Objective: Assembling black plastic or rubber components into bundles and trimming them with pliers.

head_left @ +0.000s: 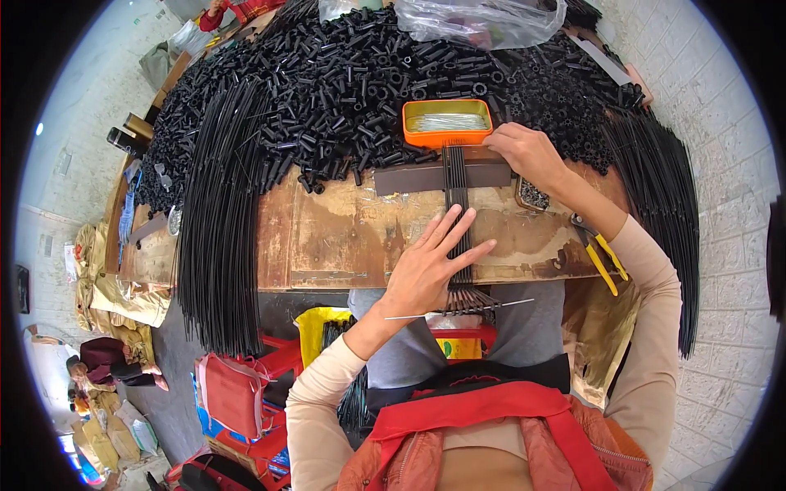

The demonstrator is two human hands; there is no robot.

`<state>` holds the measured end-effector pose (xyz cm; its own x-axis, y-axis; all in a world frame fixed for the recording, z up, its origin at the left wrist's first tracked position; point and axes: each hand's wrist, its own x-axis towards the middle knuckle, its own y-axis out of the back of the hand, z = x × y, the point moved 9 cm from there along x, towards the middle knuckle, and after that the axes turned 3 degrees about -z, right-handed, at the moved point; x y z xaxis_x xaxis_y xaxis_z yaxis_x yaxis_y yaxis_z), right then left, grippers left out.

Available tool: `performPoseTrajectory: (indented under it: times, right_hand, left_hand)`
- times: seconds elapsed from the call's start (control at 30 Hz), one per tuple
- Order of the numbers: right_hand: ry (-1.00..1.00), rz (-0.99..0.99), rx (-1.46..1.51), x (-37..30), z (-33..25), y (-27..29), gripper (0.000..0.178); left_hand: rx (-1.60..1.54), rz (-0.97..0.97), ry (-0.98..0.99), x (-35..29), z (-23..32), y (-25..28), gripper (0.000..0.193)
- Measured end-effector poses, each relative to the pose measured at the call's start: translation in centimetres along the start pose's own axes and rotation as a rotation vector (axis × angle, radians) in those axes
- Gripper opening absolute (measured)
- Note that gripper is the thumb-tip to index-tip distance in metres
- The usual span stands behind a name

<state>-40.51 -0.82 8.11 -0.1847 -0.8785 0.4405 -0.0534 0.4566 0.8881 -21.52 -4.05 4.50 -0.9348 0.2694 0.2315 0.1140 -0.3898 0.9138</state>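
Inspection of the worn wooden tabletop finds a narrow row of thin black rods laid side by side at its middle, long axis running from the person's body straight away toward the far side. We note the left hand lying flat on the near part of that row, palm down, fingers spread; its grip is released, pressing rather than grasping. The near rod ends fan out past the tabletop edge below that hand, and a thin pale wire crosses them. The right hand rests at the far end of the row, beside a dark brown flat bar that lies across the rods; whether its fingers close on anything we cannot tell. Just beyond the bar sits an orange rectangular tin holding pale pins. The left hand is thus nearer the rods' near ends, the right nearer the far ends.

Surroundings: a heap of short black plastic tubes, long black rod bundles at the left, yellow-handled pliers at the right.
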Motion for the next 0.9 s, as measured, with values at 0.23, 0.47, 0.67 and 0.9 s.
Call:
performPoseTrajectory:
  times: [0.23, 0.47, 0.67, 0.9]
  right_hand:
    - [-0.013, 0.004, -0.017, 0.4, -0.1, 0.2, 0.017]
    - [-0.012, 0.045, -0.001, 0.4, 0.0, 0.2, 0.012]
    - [0.014, 0.044, -0.035, 0.2, -0.2, 0.3, 0.013]
    - [0.023, 0.062, -0.036, 0.1, -0.4, 0.2, 0.012]
  left_hand:
    - [0.106, -0.024, -0.013, -0.2, -0.2, -0.3, 0.083]
    - [0.091, -0.023, -0.011, -0.2, -0.1, -0.3, 0.086]
    - [0.144, 0.019, 0.017, -0.4, -0.2, -0.2, 0.084]
    - [0.322, -0.019, 0.004, -0.4, -0.3, -1.2, 0.072]
